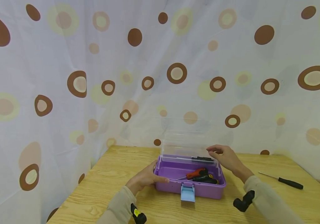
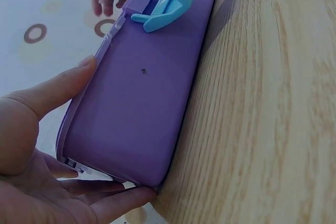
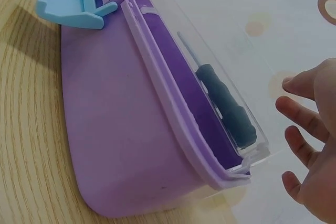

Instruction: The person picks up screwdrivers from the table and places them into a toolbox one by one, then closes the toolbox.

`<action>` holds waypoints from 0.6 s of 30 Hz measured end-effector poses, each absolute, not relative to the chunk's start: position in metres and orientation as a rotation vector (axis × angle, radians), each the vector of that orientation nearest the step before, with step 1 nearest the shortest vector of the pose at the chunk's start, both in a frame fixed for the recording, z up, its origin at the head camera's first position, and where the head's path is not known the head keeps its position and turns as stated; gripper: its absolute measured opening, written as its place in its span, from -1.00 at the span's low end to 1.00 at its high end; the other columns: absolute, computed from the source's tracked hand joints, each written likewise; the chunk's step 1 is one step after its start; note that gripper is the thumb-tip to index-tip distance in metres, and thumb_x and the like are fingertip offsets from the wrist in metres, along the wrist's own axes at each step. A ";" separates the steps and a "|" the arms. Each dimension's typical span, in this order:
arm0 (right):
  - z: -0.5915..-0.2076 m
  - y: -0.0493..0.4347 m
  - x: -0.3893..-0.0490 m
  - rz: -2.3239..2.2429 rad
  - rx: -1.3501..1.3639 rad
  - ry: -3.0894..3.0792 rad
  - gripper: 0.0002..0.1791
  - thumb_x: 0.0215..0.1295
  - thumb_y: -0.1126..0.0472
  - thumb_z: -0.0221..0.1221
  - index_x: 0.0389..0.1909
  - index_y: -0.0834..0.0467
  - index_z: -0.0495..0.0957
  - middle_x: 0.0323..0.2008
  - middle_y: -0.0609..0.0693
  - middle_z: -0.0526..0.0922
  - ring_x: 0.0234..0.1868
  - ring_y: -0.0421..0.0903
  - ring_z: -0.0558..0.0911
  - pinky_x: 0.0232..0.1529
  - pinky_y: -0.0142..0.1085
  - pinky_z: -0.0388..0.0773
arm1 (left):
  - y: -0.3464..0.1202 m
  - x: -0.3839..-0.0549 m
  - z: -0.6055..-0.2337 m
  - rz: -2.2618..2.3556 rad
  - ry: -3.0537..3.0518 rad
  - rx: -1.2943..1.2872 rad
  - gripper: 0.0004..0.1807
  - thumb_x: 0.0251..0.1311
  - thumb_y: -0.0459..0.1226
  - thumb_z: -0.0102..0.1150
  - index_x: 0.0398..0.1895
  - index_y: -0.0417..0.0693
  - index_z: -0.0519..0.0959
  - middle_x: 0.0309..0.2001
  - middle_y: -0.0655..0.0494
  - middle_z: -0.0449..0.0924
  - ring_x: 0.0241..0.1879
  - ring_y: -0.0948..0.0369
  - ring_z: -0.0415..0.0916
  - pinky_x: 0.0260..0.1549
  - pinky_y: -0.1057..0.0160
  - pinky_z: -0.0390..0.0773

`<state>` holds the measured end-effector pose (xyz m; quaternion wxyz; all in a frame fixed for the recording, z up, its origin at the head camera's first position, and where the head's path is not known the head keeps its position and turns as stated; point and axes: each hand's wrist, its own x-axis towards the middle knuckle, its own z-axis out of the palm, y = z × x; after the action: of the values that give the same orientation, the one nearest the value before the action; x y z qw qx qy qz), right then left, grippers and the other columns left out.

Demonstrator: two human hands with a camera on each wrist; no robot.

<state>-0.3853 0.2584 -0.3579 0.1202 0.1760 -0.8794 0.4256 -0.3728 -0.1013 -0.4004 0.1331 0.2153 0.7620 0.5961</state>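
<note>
A purple plastic toolbox (image 1: 189,189) stands on the table with its clear lid (image 1: 186,143) raised and its light blue latch (image 1: 187,194) hanging down. My left hand (image 1: 147,177) grips the box's left end, thumb on the front rim and fingers around the side. Over the back right corner my right hand (image 1: 227,158) hovers with loosely bent fingers, holding nothing. A red-and-black screwdriver (image 1: 197,173) and a black one with yellow (image 1: 204,179) lie inside the box. Along the lid's lower part lies a dark-handled screwdriver (image 3: 223,103).
To the right of the box, a black-handled screwdriver (image 1: 290,183) lies on the wooden table (image 1: 92,199). A white curtain with brown dots (image 1: 137,62) hangs behind and to the left.
</note>
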 end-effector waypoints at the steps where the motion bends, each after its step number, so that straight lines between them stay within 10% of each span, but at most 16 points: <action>1: -0.357 0.260 -0.385 1.247 0.514 -2.564 -0.66 0.58 0.13 0.14 0.19 0.23 0.63 0.10 0.18 0.67 0.10 0.17 0.60 0.02 0.02 0.58 | -0.101 -0.373 -0.400 1.729 2.209 0.621 0.26 0.07 -0.30 0.57 0.70 0.03 -0.12 0.45 -0.29 0.26 0.32 -0.21 0.34 0.23 -0.31 0.39; 18: -0.355 0.294 -0.376 1.288 0.507 -2.518 -0.55 0.61 0.10 0.10 0.32 0.30 0.51 0.12 0.25 0.63 0.15 0.26 0.58 0.09 0.13 0.54 | -0.102 -0.374 -0.402 1.725 2.235 0.642 0.24 0.06 -0.29 0.58 0.69 -0.02 -0.09 0.45 -0.27 0.27 0.33 -0.19 0.34 0.31 -0.27 0.32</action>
<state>-0.3760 0.2939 -0.3554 0.1337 0.1747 -0.8685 0.4442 -0.3742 -0.1016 -0.4017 0.1227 0.2202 0.7660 0.5914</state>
